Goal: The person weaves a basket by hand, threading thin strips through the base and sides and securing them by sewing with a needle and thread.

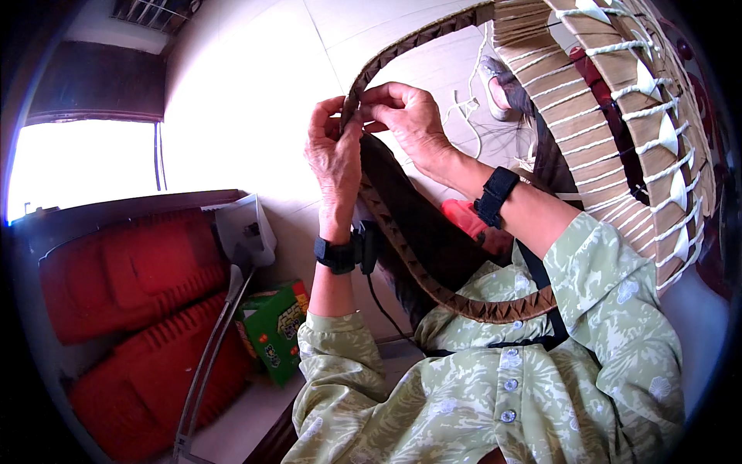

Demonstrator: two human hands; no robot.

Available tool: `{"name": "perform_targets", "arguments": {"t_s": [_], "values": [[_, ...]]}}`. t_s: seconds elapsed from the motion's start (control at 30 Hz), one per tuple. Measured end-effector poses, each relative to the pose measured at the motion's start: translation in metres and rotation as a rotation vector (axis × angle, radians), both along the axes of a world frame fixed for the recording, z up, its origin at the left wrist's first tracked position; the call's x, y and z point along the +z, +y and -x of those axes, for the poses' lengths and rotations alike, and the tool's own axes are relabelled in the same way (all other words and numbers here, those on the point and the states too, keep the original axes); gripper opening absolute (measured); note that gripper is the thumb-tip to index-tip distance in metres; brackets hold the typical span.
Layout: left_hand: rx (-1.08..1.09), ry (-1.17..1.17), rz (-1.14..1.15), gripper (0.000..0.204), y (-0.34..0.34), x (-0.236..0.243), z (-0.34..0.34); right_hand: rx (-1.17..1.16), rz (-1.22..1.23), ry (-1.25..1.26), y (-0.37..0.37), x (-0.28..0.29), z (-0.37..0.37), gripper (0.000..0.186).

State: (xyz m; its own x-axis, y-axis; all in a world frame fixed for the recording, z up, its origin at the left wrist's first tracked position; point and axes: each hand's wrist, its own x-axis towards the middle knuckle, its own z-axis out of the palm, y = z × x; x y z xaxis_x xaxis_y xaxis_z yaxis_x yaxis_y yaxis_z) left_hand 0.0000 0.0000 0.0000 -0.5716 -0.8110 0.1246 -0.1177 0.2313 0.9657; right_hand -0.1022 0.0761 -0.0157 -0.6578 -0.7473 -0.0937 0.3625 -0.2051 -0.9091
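Observation:
My left hand (334, 158) and my right hand (413, 124) meet above the floor and pinch a brown band (421, 35) with a folded, zigzag pattern. Their fingertips are close together, and the spot between them is partly hidden. From there the band arches up to a large brown frame (568, 100), wrapped with white cord, at the upper right. Another stretch runs from my fingers down past my left wrist and curves across the front of my patterned green shirt (495, 387). Each wrist wears a black strap.
Red padded pieces (131, 278) lie at the left beside a white bin (247, 228) and a green box (270, 329). A thin metal frame (209, 363) stands in front. Beyond the band are loose white cord (468, 112), a grey shoe (492, 89) and dark strands.

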Motion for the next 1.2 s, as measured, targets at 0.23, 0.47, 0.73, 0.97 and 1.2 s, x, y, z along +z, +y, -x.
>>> {"name": "perform_targets", "arguments": {"t_s": [0.23, 0.47, 0.73, 0.97, 1.2], "values": [[0.026, 0.038, -0.012, 0.033, 0.006, -0.008, -0.001, -0.015, 0.002, 0.019, 0.004, -0.003, -0.002, 0.011], [-0.007, 0.045, -0.054, 0.033, 0.003, -0.002, 0.001, -0.017, -0.004, -0.021, 0.003, -0.004, -0.001, 0.011], [-0.005, 0.036, -0.062, 0.026, -0.003, -0.008, 0.001, -0.096, -0.187, 1.005, 0.002, -0.004, 0.02, 0.013], [0.035, 0.018, 0.051, 0.022, -0.002, -0.012, 0.004, -0.19, -0.122, 1.324, 0.001, -0.008, 0.02, 0.01], [0.074, -0.066, 0.192, 0.019, -0.004, -0.011, 0.003, -0.196, -0.118, 1.348, -0.003, -0.005, 0.023, 0.009]]}}
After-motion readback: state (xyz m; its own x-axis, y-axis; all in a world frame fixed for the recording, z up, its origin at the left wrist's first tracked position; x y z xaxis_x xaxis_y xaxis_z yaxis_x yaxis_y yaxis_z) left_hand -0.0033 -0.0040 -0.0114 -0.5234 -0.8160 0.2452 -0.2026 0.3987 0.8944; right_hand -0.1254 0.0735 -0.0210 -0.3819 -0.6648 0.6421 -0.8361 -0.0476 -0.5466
